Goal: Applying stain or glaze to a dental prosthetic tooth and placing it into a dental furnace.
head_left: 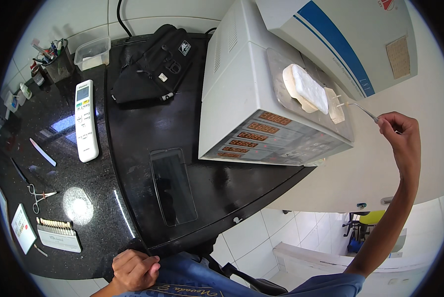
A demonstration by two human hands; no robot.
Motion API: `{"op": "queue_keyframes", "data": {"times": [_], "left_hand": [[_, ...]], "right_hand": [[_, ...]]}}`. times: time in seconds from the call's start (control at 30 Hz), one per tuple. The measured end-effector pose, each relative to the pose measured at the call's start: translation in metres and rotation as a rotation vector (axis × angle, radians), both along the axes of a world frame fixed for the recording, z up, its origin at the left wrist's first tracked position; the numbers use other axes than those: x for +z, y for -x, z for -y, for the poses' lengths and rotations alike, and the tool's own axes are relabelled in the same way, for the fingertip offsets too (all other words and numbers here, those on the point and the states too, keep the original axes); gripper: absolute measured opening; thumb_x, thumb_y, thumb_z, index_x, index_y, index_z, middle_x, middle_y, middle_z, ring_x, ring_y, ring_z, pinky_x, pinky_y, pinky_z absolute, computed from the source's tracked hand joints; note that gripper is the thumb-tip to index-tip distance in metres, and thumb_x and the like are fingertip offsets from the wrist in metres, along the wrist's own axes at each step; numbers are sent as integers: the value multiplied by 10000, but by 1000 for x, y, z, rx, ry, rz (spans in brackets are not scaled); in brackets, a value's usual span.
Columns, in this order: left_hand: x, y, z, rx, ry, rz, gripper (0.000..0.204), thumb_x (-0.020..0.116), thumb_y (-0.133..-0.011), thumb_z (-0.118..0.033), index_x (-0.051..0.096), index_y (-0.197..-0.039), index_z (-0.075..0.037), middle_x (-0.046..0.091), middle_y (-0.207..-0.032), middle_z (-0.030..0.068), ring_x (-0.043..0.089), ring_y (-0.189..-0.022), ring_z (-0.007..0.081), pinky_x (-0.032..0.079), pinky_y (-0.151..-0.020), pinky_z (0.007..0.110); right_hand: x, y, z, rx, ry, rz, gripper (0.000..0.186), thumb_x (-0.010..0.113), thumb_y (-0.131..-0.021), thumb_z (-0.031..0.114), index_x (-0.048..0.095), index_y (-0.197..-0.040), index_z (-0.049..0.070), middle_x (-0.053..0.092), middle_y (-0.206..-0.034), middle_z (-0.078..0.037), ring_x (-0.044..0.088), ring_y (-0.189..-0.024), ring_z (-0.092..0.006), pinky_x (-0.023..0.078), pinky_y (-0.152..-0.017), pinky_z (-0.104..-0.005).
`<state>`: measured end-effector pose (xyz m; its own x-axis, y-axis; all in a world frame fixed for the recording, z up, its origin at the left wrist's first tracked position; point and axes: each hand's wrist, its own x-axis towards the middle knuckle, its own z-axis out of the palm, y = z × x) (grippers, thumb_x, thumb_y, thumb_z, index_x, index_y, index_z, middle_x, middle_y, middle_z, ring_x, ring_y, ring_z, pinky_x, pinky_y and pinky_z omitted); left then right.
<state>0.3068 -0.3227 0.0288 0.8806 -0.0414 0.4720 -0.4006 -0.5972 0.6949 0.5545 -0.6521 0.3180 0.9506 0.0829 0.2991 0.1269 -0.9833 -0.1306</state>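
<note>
My right hand grips thin metal tweezers whose tip reaches a small pale piece beside thin pins on a cream holder. These sit at the right end of a metal plate on the grey machine, where a white fibrous pad lies on a cream base. Whether the tweezer tip holds the piece is too small to tell. My left hand is curled into a loose fist at the front edge of the dark counter, with nothing visible in it.
A raised machine housing stands behind the plate. On the counter lie a black bag, phone, white remote, scissor-like clamp and shade guide. A pen cup and plastic box stand behind; a chair is lower right.
</note>
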Motion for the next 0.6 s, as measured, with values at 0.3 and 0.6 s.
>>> {"op": "queue_keyframes", "data": {"times": [0.3, 0.6], "left_hand": [[-2, 1, -1, 0, 10, 13, 75, 646, -781, -89, 636, -718, -48, 560, -569, 28, 565, -490, 164, 449, -437, 267], [-1, -1, -2, -8, 15, 18, 70, 651, -774, -82, 635, -717, -47, 571, -575, 27, 562, -488, 162, 453, -439, 262]], "right_hand": [[-1, -1, -2, 1, 16, -23, 185, 630, -788, 152, 655, -751, -27, 536, -591, 3, 399, -579, -60, 319, -556, -229], [-1, -2, -4, 5, 8, -14, 186, 632, -787, 152, 649, -740, -26, 531, -587, 7, 395, -576, -58, 315, -552, -230]]}}
